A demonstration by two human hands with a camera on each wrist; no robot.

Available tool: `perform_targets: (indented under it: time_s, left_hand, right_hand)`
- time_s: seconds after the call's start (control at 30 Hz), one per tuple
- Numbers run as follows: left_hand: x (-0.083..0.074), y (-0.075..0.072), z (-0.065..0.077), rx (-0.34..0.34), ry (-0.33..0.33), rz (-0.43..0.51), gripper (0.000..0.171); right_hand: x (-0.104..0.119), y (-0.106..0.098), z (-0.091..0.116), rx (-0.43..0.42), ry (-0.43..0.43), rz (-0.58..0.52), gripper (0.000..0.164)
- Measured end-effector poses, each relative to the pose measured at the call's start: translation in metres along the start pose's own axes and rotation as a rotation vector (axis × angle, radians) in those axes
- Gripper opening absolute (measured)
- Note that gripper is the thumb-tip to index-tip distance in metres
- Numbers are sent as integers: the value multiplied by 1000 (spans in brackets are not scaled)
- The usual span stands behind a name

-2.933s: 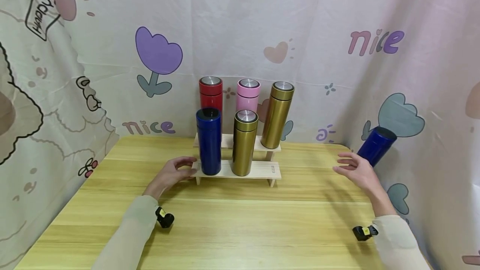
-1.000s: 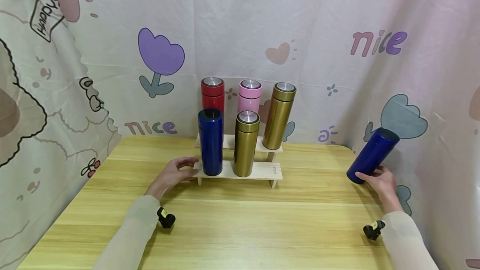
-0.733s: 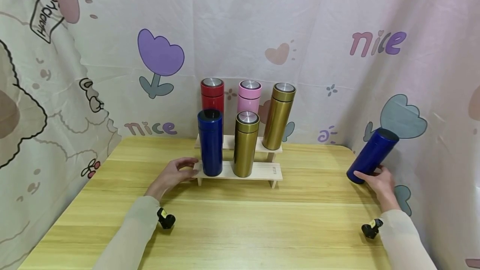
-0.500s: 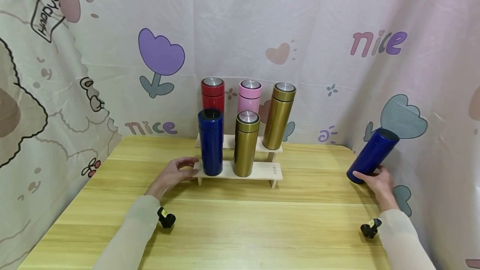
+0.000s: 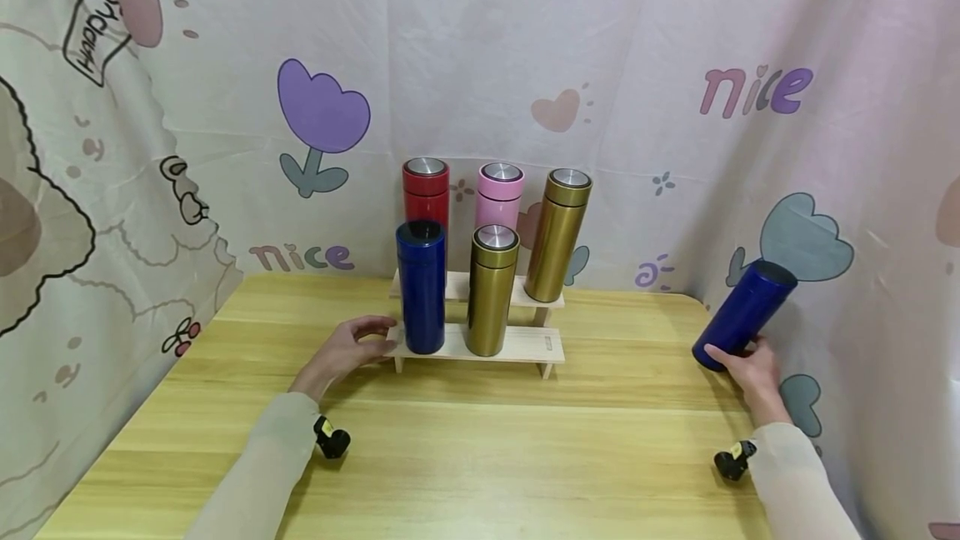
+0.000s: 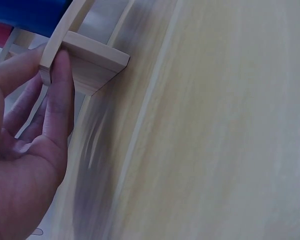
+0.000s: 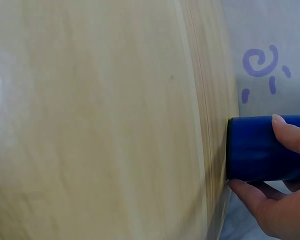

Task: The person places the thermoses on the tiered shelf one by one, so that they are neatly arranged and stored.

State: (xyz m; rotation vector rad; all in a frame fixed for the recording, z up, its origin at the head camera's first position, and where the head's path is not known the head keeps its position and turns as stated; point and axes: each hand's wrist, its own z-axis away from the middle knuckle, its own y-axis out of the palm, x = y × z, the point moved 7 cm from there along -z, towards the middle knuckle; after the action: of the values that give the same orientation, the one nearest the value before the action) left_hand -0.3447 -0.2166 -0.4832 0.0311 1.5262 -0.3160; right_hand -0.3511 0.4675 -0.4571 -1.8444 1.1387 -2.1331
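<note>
My left hand (image 5: 348,350) pinches the left end of the lower shelf of a two-step wooden stand (image 5: 534,343). In the left wrist view the thumb and fingers (image 6: 58,107) close on the shelf's edge. On the lower step stand a blue vacuum flask (image 5: 422,290) and a gold flask (image 5: 491,294). Behind them on the upper step are a red flask (image 5: 426,190), a pink flask (image 5: 499,190) and a slightly tilted gold flask (image 5: 557,240). At the table's right edge my right hand (image 5: 753,369) grips another blue flask (image 5: 750,307) near its base; it leans right.
The stand is on a wood-grain table (image 5: 480,457). A patterned cloth (image 5: 637,40) hangs close behind and at both sides. The wrist cameras (image 5: 332,437) sit on both sleeves.
Over the earlier frames my right hand, first near the blue flask's lower part with fingers apart from it, has come to grip it. The left hand and the stand have stayed put.
</note>
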Motion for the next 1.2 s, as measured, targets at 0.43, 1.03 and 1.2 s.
perform_targets:
  time_s: [0.43, 1.03, 1.2]
  left_hand:
    - [-1, 0, 1, 5, -6, -6, 57]
    - [-2, 3, 1, 10, 3, 21, 56]
    - [-3, 4, 2, 14, 6, 25, 56]
  right_hand:
    - [-2, 2, 0, -3, -11, 11, 92]
    - [-1, 0, 1, -31, 11, -28, 90]
    - [-1, 0, 2, -37, 18, -22, 91]
